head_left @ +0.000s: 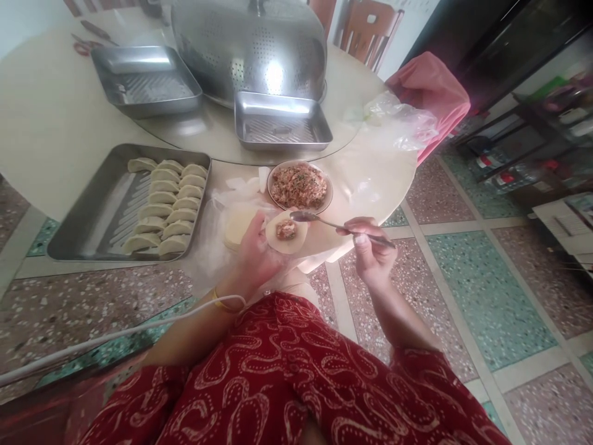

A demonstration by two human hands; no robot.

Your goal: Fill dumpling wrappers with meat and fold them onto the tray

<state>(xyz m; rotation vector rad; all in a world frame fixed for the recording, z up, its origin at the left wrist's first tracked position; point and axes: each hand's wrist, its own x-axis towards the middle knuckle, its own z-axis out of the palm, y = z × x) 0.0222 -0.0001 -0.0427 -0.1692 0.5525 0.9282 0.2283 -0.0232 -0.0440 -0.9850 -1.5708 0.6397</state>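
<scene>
The left hand (252, 250) lies cupped under a round dumpling wrapper (286, 232) with a dab of filling at its centre, not yet folded. The right hand (370, 247) pinches a spoon (340, 226), its bowl just above the wrapper's edge. On the tabletop (50, 123), the filling bowl (299, 186) is well stocked, and the tray (92, 228) holds two rows of folded dumplings (169, 207), half of it bare.

the colander (250, 49) is running off the top edge, the left hand (252, 253) is hiding part of the wrapper (286, 233), and the shelves (546, 142) are blurring.
</scene>
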